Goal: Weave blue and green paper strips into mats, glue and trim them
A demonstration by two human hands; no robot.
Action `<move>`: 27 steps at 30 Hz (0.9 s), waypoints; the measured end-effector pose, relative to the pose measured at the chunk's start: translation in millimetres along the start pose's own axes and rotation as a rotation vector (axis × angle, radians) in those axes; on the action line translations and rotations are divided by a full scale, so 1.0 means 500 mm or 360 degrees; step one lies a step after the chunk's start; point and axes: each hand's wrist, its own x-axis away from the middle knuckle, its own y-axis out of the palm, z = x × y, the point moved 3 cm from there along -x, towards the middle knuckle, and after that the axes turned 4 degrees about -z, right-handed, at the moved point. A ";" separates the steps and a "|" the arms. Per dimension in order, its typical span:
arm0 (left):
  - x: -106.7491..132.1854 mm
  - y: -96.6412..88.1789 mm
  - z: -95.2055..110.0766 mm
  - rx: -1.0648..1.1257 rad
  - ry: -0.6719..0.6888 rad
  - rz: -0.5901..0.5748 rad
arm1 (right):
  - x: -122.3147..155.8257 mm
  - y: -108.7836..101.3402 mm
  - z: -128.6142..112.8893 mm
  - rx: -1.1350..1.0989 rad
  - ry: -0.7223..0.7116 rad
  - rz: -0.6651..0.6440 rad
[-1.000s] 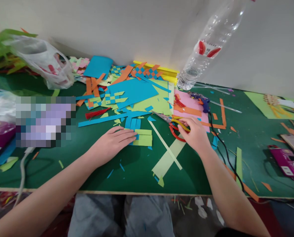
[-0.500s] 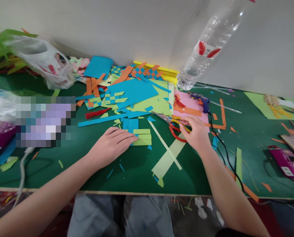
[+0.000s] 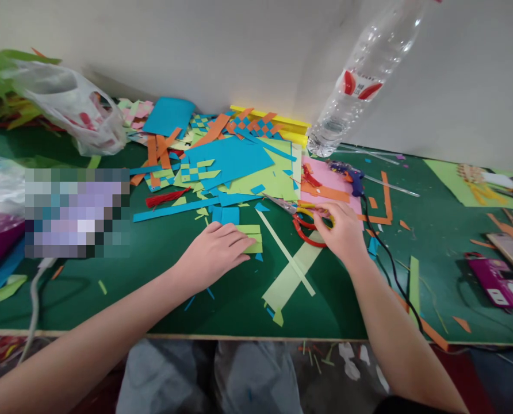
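Note:
My left hand [image 3: 222, 253] lies over light green paper strips [image 3: 253, 241] that cross blue paper strips [image 3: 225, 215] on the green table. Its fingers are bent and close together at the green strips, and the palm hides part of the piece. My right hand [image 3: 340, 230] is closed on a handle of the scissors [image 3: 305, 218], which have red and yellow grips. Their blades point left, toward the paper scraps. Below the scissors, a wide pale green strip [image 3: 293, 276] lies crossed by a narrow one [image 3: 284, 250].
Blue sheets [image 3: 228, 161], woven pieces and orange strips pile up at the back. A clear bottle [image 3: 347, 98] stands at the wall. A glue gun [image 3: 347, 175] with a black cord lies to the right. A phone [image 3: 81, 215] with a white cable and a plastic bag [image 3: 79, 109] are left.
My left hand has slid a little to the right over the paper strips and covers more of the green ones. My right hand and the scissors have stayed almost still.

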 end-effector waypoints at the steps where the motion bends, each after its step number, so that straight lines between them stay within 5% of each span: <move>1: 0.001 0.002 0.000 0.0008 -0.0001 0.0010 | 0.000 -0.001 0.000 -0.0001 0.0005 -0.0006; 27: 0.014 0.010 -0.013 0.0221 -0.0196 0.0183 | -0.001 -0.002 -0.004 -0.0006 0.0001 -0.0020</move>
